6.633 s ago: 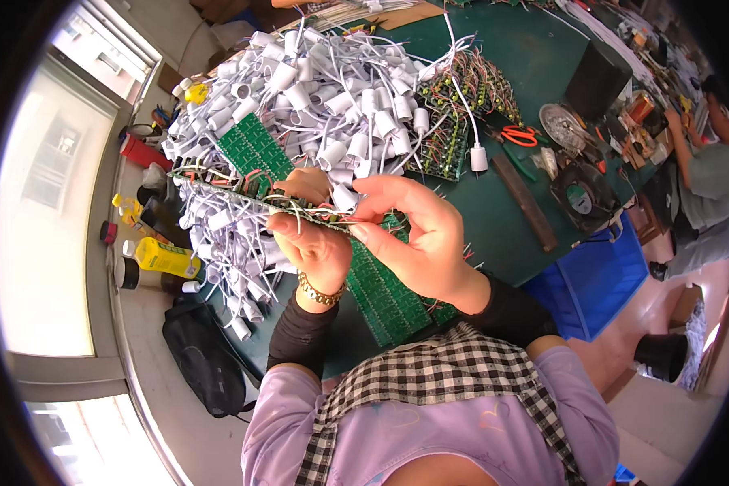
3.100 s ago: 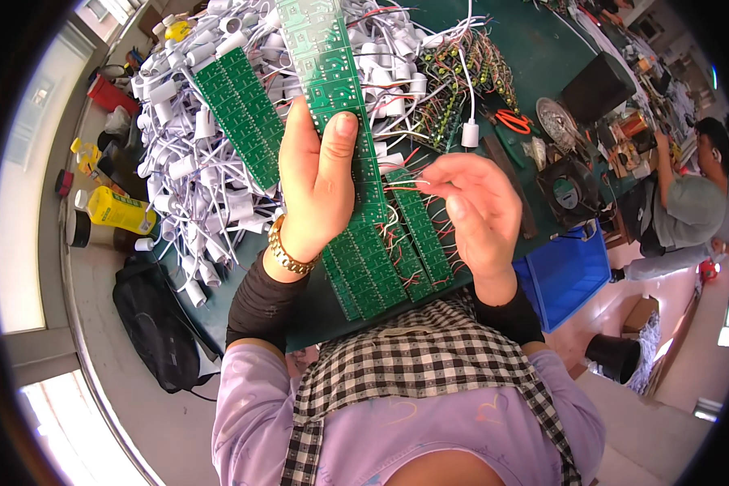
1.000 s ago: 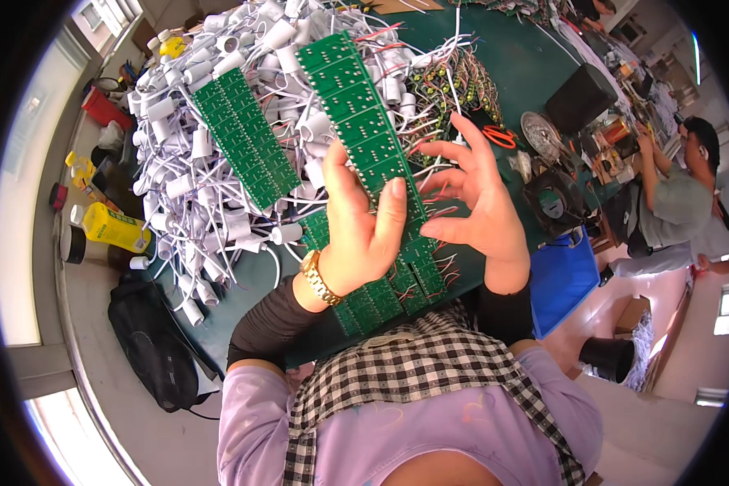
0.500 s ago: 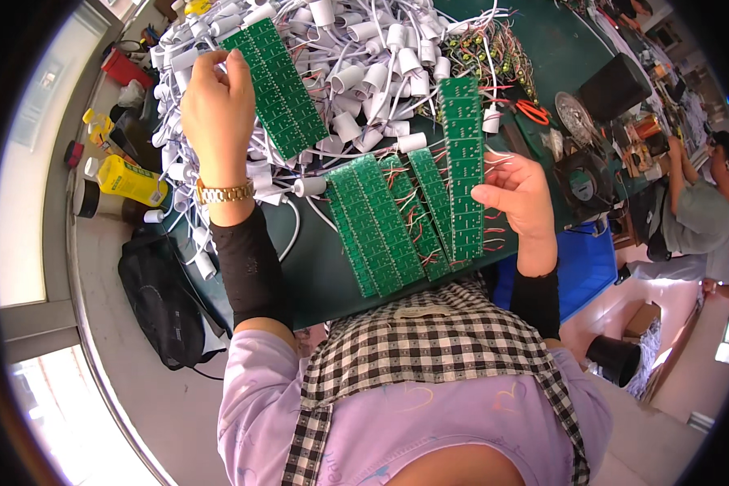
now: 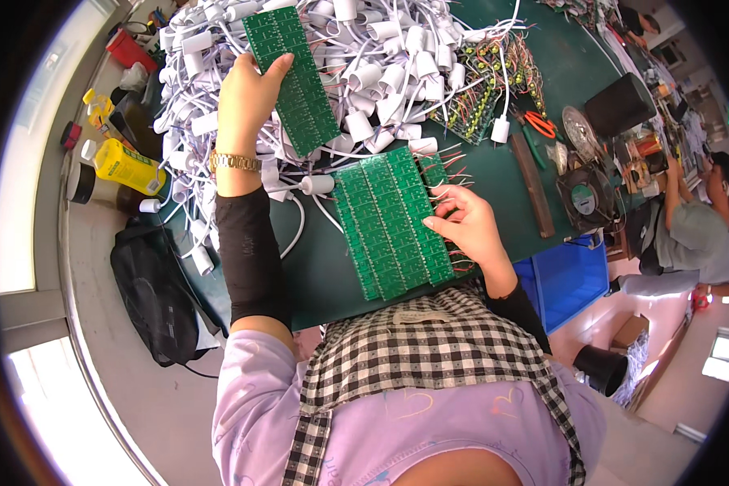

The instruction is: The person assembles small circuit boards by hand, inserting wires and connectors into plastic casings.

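Note:
My left hand (image 5: 247, 97) grips the edge of a long green circuit board (image 5: 293, 77) that lies across a heap of white lamp sockets with wires (image 5: 364, 57). My right hand (image 5: 466, 227) rests with fingers spread on the right edge of a row of green circuit boards (image 5: 389, 223) lying side by side on the dark green table (image 5: 316, 267) just in front of me. Thin red leads stick out from the boards beside my right fingers.
A bundle of coloured wired parts (image 5: 486, 77), orange-handled cutters (image 5: 539, 123), a dark bar (image 5: 530, 186) and a small fan (image 5: 585, 198) lie to the right. A yellow bottle (image 5: 125, 166) and black bag (image 5: 150, 287) sit left. A blue bin (image 5: 571, 275) and another seated person (image 5: 692, 227) are right.
My left hand reached out to the board on the socket heap and took hold of it. My right hand laid its board down into the row and now rests on it.

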Available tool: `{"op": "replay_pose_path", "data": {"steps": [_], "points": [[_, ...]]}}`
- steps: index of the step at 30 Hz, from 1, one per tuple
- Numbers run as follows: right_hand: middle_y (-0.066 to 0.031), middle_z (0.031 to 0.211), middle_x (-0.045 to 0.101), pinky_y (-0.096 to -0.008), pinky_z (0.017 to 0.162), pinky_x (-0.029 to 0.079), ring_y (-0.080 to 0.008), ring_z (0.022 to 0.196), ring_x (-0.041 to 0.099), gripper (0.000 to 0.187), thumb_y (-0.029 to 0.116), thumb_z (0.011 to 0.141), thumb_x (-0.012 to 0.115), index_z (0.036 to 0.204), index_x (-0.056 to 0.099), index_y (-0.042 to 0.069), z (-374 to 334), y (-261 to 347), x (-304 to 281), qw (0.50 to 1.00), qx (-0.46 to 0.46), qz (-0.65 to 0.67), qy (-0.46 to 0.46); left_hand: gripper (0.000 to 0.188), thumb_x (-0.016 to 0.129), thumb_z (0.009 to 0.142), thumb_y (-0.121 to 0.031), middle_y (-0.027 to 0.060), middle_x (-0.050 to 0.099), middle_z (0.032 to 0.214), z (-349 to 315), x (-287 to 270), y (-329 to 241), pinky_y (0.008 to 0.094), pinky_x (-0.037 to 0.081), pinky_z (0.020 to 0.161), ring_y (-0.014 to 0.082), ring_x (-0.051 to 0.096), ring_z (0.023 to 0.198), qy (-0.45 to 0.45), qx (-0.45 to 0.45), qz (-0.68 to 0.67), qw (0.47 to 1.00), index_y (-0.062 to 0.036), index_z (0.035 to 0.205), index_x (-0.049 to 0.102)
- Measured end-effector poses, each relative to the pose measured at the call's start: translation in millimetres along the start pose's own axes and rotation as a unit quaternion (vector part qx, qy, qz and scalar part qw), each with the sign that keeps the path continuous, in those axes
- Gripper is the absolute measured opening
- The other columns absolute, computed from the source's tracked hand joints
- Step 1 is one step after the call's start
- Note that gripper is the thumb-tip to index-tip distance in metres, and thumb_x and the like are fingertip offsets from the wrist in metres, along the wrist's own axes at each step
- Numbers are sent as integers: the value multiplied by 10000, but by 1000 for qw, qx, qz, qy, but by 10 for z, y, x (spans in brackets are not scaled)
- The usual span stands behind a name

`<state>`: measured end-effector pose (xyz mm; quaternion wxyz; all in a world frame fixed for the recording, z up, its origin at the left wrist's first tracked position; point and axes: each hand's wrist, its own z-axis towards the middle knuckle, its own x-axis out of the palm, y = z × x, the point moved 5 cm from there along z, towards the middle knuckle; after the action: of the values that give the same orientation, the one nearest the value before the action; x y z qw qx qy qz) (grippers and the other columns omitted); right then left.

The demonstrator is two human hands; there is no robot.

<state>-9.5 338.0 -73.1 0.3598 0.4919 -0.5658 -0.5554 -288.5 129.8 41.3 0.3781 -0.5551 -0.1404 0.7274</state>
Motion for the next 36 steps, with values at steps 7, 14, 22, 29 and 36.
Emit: {"op": "replay_pose_path", "data": {"steps": [7, 14, 22, 29, 36], "points": [[-109, 955, 580, -210, 524, 499, -90, 624, 596, 478, 7, 694, 740, 1121, 527, -6, -165, 228, 61, 982, -104, -128, -95, 324, 610, 847, -374, -54, 513, 606, -53, -174, 73, 206, 271, 449, 41, 389, 487, 68, -126, -373, 917, -52, 859, 644], [-90, 923, 598, -239, 495, 461, -109, 545, 574, 487, 157, 671, 776, 1097, 566, 50, -133, 270, -29, 954, -63, -278, -97, 218, 632, 847, -151, 75, 658, 909, -170, -768, -135, 224, 498, 653, 125, 634, 760, -88, 23, -548, 831, 26, 974, 612], [-127, 973, 592, -364, 795, 469, -294, 925, 573, 322, 91, 700, 721, 995, 605, 34, -85, 484, -21, 897, -214, -361, -137, 224, 506, 892, -57, 158, 641, 958, -523, -1195, -250, 254, 539, 680, 192, 652, 768, -303, 101, -470, 823, 91, 1038, 591], [-157, 1247, 441, -432, 961, 381, -355, 1192, 429, 560, 195, 692, 739, 1179, 507, 47, 21, 467, 429, 908, -208, -365, 4, 237, 493, 898, -123, 146, 641, 1002, -476, -980, -308, 271, 527, 684, 198, 650, 805, -158, 68, -645, 745, 49, 1006, 614], [-287, 1431, 144, -583, 1038, 167, -450, 1337, 136, 928, 522, 719, 661, 1397, 247, 42, -73, 363, 706, 832, -194, -498, 146, 223, 500, 877, -96, 150, 641, 959, -474, -1119, -236, 285, 546, 676, 207, 647, 808, -316, 150, -464, 814, 69, 968, 619]]}}
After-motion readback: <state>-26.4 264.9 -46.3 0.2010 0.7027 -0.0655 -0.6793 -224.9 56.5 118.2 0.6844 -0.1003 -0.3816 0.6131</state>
